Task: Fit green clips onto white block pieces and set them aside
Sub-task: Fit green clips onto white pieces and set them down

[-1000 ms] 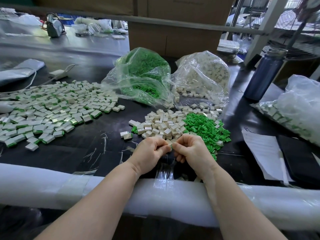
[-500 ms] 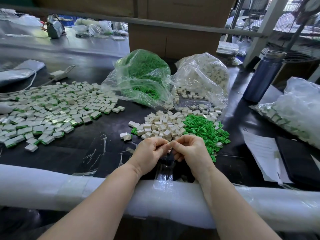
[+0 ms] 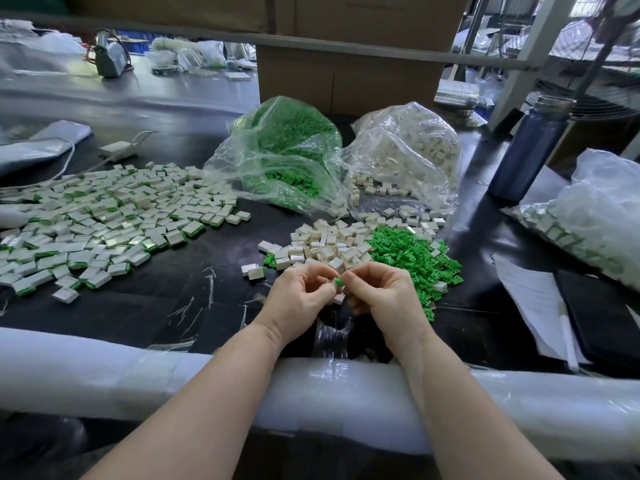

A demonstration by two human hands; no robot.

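While pinched between both sets of fingertips, green clip [image 3: 338, 282] showing just near of the loose white blocks [image 3: 327, 243]. Left hand [image 3: 300, 299] curled, pinching the clip; right hand [image 3: 384, 296] curled against it too, block underneath largely hidden. Best to square the clip to the block's edge, press evenly with thumbs, feel for the snap. Then off to the finished spread [image 3: 104, 223] at far left. Spare clips [image 3: 412, 258] waiting at right.

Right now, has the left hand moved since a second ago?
No. The left hand still sits at the block pile's near edge, holding a clip.
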